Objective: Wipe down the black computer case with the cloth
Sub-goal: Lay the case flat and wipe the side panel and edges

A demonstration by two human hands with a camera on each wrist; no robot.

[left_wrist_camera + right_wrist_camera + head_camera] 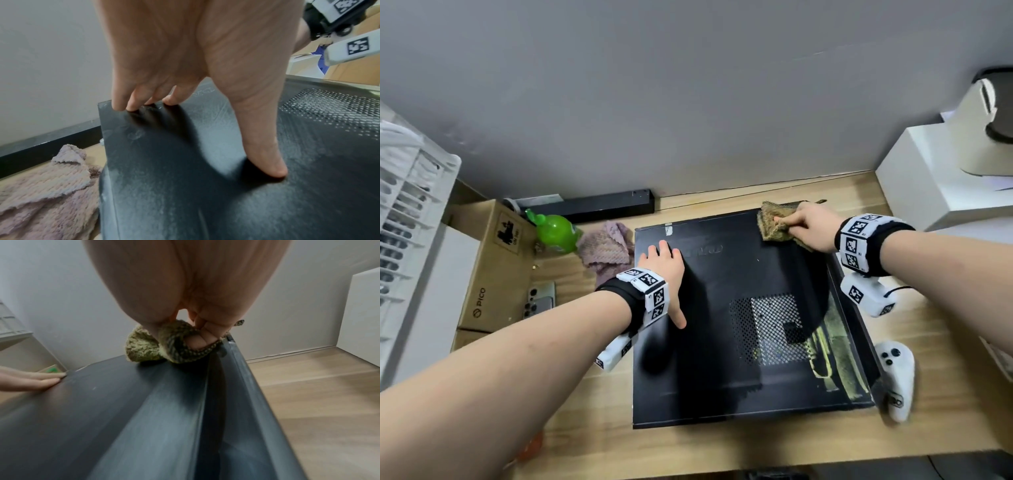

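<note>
The black computer case lies flat on the wooden desk, its side panel up with a mesh vent. My left hand rests flat on the panel's far left part, fingers straight and thumb spread; in the left wrist view the fingertips and thumb press the dusty panel. My right hand grips a yellow-brown cloth at the case's far right corner. In the right wrist view the fingers curl round the bunched cloth on the case edge.
A pink cloth and a green bottle lie left of the case, beside a cardboard box. A white controller sits at the case's right. White boxes stand at the far right, a black bar along the wall.
</note>
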